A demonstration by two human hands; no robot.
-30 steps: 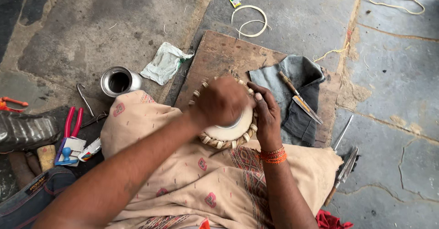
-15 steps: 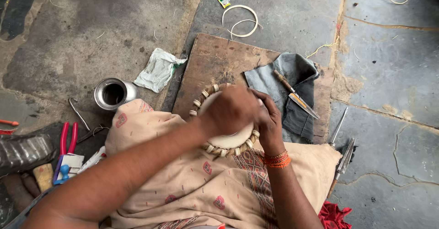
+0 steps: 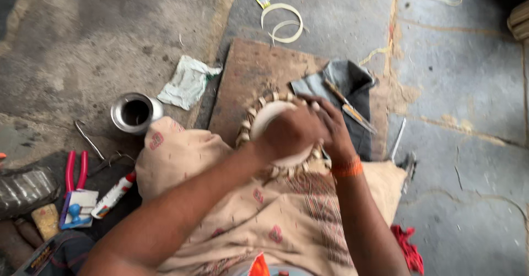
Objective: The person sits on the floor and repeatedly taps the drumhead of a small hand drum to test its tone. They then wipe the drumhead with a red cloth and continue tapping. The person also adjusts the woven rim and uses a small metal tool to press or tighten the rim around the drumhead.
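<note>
A small round drum with a pale skin head and a ring of woven strap loops rests on my lap, over a beige patterned cloth. My left hand lies closed on top of the drum head. My right hand, with an orange wristband, grips the drum's right rim, fingers curled over the edge. Most of the drum is hidden under both hands.
A wooden board lies on the stone floor ahead, with grey cloth and a knife on it. A steel cup, crumpled rag, red pliers, a tube and strap loops lie around.
The view has shifted, so everything sits lower and further right in the frame. Both hands stay on the drum; the left hand has slid slightly across the head.
</note>
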